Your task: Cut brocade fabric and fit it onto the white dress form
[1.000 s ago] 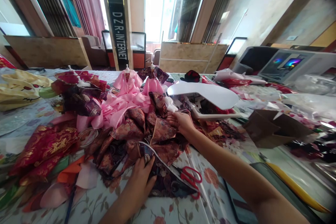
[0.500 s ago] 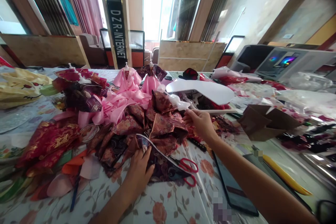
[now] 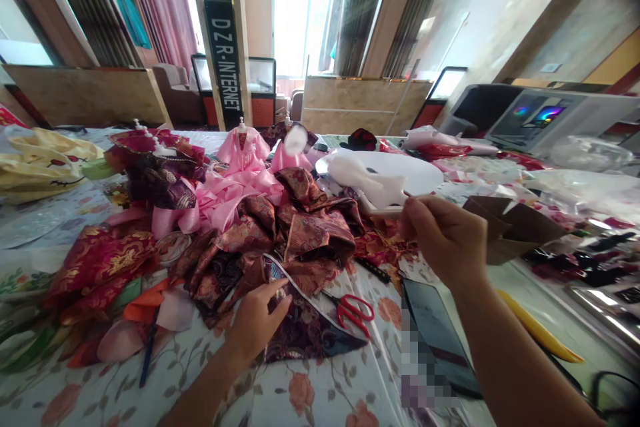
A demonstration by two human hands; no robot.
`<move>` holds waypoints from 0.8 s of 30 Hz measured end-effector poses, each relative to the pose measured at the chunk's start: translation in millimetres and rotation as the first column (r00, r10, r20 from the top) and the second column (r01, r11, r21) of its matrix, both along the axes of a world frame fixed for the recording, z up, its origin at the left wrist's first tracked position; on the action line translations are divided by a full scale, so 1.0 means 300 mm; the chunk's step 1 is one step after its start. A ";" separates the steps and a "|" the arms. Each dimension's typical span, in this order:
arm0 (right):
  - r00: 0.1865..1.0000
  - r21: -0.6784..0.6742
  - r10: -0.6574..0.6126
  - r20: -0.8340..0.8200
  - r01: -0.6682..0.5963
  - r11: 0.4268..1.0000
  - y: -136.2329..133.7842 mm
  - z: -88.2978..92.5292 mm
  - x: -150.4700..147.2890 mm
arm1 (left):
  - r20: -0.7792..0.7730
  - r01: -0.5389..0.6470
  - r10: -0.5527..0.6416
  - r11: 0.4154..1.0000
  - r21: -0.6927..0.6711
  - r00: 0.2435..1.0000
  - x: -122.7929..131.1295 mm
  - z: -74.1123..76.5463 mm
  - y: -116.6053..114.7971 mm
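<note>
My right hand [image 3: 445,233] is raised right of centre, its fingers pinched on the near end of a white, curvy doll dress form [image 3: 350,173]. The form lies tilted in the air and is slightly blurred; a rounded knob shows at its far end. My left hand [image 3: 255,320] rests with index finger and thumb apart on a dark patterned cloth [image 3: 310,333] with a white edge. Red-handled scissors [image 3: 355,313] lie on that cloth, their blades partly hidden. Crumpled copper brocade [image 3: 315,233] spreads just beyond my left hand.
Small doll forms in pink dresses [image 3: 243,147] stand at the back. Red-gold cloth [image 3: 100,267] lies left. A white oval lid [image 3: 420,170], brown open box [image 3: 500,233], dark tablet [image 3: 435,327] and yellow curved object [image 3: 540,327] are on the right.
My right hand has moved right and closer, bringing the white dress form along. My left hand has shifted slightly left and down, and the dark cloth and scissors have moved a little.
</note>
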State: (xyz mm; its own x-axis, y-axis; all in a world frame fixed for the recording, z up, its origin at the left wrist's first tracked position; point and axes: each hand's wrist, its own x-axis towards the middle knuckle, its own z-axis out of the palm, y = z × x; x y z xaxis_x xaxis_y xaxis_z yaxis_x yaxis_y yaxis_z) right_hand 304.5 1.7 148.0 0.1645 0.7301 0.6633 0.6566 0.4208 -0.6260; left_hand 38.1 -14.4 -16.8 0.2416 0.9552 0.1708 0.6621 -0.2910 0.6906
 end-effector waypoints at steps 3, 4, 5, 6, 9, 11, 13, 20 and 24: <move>1.000 0.004 0.017 0.000 -0.017 1.000 -0.064 0.027 0.005 | -0.038 -0.123 0.129 0.982 0.141 0.991 -0.026 0.007 -0.012; 0.999 -0.009 0.033 -0.012 -0.033 0.999 -0.077 0.030 0.005 | 0.002 -0.209 0.214 0.954 0.215 0.977 -0.039 0.006 -0.013; 0.998 -0.026 0.053 -0.027 -0.054 0.998 -0.087 0.030 0.002 | 0.081 -0.302 0.291 0.909 0.287 0.953 -0.054 0.006 -0.013; 0.996 -0.048 0.078 -0.037 -0.079 0.996 -0.093 0.028 -0.002 | 0.188 -0.385 0.339 0.853 0.351 0.922 -0.068 0.006 -0.012; 0.985 -0.104 0.168 -0.046 -0.172 0.980 -0.102 0.015 -0.029 | 0.411 -0.452 0.264 0.755 0.475 0.872 -0.101 0.023 -0.009; 0.973 -0.113 0.218 -0.073 -0.225 0.968 -0.103 0.007 -0.054 | 0.338 -0.305 0.140 0.808 0.505 0.931 -0.105 0.040 -0.010; 0.960 -0.115 0.256 -0.116 -0.269 0.956 -0.101 0.004 -0.081 | 0.200 -0.133 0.041 0.870 0.475 0.979 -0.098 0.052 -0.013; 0.860 -0.029 0.389 -0.330 -0.421 0.907 -0.038 -0.057 -0.149 | 0.402 -0.141 0.076 0.981 0.133 0.912 -0.095 0.042 -0.008; 0.879 -0.312 0.468 -0.093 -0.472 0.824 0.017 -0.237 -0.209 | 0.497 -0.255 0.228 0.967 -0.015 0.837 -0.139 0.060 0.018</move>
State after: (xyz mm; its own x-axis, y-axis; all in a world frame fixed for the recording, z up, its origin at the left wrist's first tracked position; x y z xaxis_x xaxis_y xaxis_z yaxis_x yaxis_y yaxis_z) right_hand 241.8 6.7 76.9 -0.2465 0.8899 0.3838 0.4222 0.4550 -0.7840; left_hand -3.6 -9.0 1.3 -0.1235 0.9592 0.2543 0.2944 -0.2093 0.9325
